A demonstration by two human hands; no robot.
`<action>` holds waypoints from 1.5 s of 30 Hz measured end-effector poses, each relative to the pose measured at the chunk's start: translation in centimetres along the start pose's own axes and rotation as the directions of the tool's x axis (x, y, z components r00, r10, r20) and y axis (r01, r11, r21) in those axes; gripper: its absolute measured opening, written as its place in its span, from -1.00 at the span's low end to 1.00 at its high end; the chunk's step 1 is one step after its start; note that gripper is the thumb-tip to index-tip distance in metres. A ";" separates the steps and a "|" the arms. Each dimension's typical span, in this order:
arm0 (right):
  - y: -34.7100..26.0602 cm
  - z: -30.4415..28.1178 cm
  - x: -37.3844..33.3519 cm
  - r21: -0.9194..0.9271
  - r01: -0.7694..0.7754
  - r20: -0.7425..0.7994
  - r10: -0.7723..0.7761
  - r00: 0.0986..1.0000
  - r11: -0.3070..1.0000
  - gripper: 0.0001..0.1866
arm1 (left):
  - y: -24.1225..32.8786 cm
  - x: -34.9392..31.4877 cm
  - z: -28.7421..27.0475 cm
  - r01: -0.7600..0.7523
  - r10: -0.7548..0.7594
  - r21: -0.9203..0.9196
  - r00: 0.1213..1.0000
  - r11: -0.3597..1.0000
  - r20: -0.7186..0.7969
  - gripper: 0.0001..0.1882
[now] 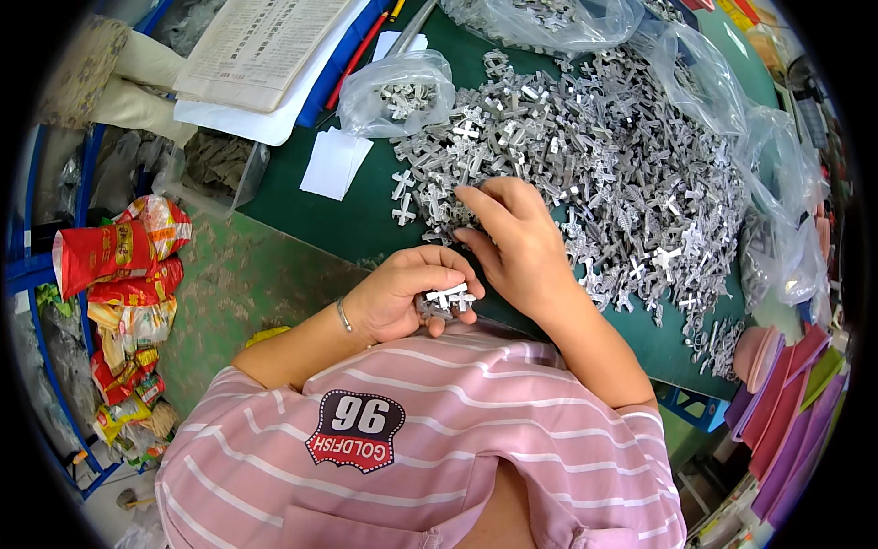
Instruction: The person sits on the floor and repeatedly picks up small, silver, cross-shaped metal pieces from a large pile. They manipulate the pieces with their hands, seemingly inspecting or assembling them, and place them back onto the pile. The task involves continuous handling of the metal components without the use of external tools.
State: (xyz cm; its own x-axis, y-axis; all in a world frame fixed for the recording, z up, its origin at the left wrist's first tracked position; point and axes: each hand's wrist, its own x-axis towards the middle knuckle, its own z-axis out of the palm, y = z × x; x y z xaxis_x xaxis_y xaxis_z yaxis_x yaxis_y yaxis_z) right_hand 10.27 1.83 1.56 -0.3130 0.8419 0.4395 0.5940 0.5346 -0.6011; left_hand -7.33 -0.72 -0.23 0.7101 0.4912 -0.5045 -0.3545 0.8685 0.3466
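Several small silver metal crosses point(450, 298) rest in my left hand point(416, 284), which is curled around them close to my body at the table's near edge. To its right, my right hand point(517, 238) reaches over the near left part of a wide heap of small silver metal pieces point(631, 156), many of them cross-shaped. Its thumb and index finger are apart, and no piece shows between them. A few loose crosses point(402, 212) lie at the heap's left edge, just beyond my left hand.
On the green table point(302, 220) are a clear plastic bag point(398, 91) of metal pieces, white paper slips point(336, 163) and a red pencil point(361, 57). Larger clear bags point(777, 183) border the heap at right. An open book point(261, 46) lies far left; coloured sheets point(791, 393) stand at right.
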 end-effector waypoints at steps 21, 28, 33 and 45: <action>0.4 -1.8 -4.8 0.796 -0.447 0.296 0.383 0.875 0.407 -0.52 | -0.2 -0.1 1.6 -0.211 0.253 0.254 0.957 0.944 -0.143 -0.78; 0.1 -2.1 -4.9 0.783 -0.417 0.236 0.400 0.886 0.461 -0.53 | -0.2 0.2 1.8 -0.200 0.240 0.251 0.961 0.947 -0.141 -0.78; -1.5 -3.4 -3.9 0.588 0.011 0.136 -0.113 0.984 0.809 -0.65 | -0.3 0.8 1.3 -0.017 0.019 0.018 0.993 1.000 -0.119 -0.72; 1.4 -1.4 -3.9 -0.307 -0.192 -0.051 0.185 0.981 0.932 -0.75 | -0.4 0.7 0.4 0.004 -0.003 0.020 0.999 1.000 -0.045 -0.89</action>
State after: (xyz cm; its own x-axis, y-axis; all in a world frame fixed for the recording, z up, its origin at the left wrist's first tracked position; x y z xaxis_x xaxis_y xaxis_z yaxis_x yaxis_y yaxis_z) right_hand 13.39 -0.81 -0.04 -0.1595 0.9214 0.3543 0.8414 0.3146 -0.4395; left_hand -6.41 -0.75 -0.39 0.6830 0.4910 -0.5407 -0.3391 0.8689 0.3607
